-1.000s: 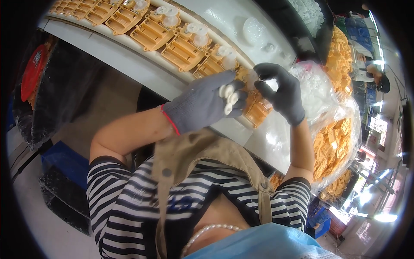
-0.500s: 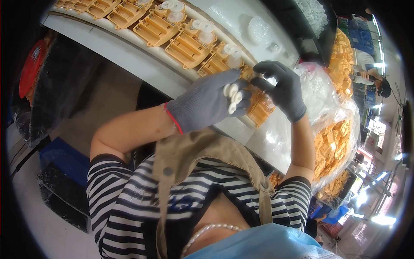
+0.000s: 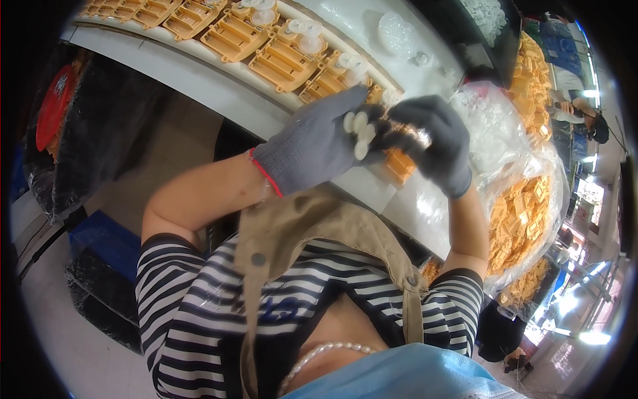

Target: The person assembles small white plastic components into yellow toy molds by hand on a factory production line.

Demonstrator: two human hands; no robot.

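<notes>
My left hand (image 3: 312, 143), in a light grey glove, is raised in front of my chest and holds several small white round discs (image 3: 356, 133) against its fingertips. My right hand (image 3: 435, 143), in a darker grey glove, is curled right beside it. Its fingertips touch the discs and pinch a small pale part that is mostly hidden. Both hands hover over an orange plastic tray (image 3: 399, 165) at the near edge of the white table (image 3: 199, 80).
A row of orange trays (image 3: 282, 63) with white round parts runs along the table. Clear bags of white parts (image 3: 488, 126) and orange parts (image 3: 525, 219) lie at the right. Another person (image 3: 581, 113) works at the far right. A blue crate (image 3: 106, 239) stands on the floor.
My right hand has come down and left until its fingertips meet the discs in my left hand. Both hands now sit closer together.
</notes>
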